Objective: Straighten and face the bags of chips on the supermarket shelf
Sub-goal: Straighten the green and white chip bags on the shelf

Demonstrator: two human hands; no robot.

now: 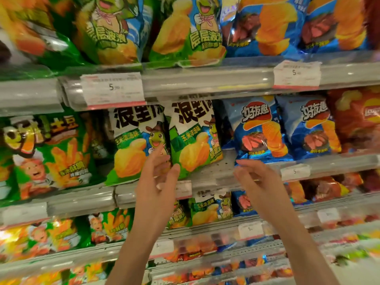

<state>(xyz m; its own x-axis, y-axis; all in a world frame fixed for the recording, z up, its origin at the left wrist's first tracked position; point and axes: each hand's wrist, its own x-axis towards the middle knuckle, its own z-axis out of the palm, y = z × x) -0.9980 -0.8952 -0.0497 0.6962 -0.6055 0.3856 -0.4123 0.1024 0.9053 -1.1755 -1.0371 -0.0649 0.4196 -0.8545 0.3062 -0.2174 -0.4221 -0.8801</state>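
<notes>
Two green and white chip bags stand side by side on the middle shelf, the left bag [133,145] and the right bag [195,140]. My left hand [158,182] is raised in front of their lower edges with relaxed fingers; its fingertips reach the gap between the two bags, and I cannot tell if they touch. My right hand [255,179] hovers in front of the shelf rail [207,177] with fingers loosely bent toward the left, holding nothing. Two blue chip bags [259,130] [312,128] stand to the right.
A green fries bag [51,155] leans at the far left and a red bag [357,120] stands at the far right. The upper shelf holds green bags [185,31] and blue bags [267,25]. Price tags [113,89] hang on the rails. Lower shelves hold more snack bags.
</notes>
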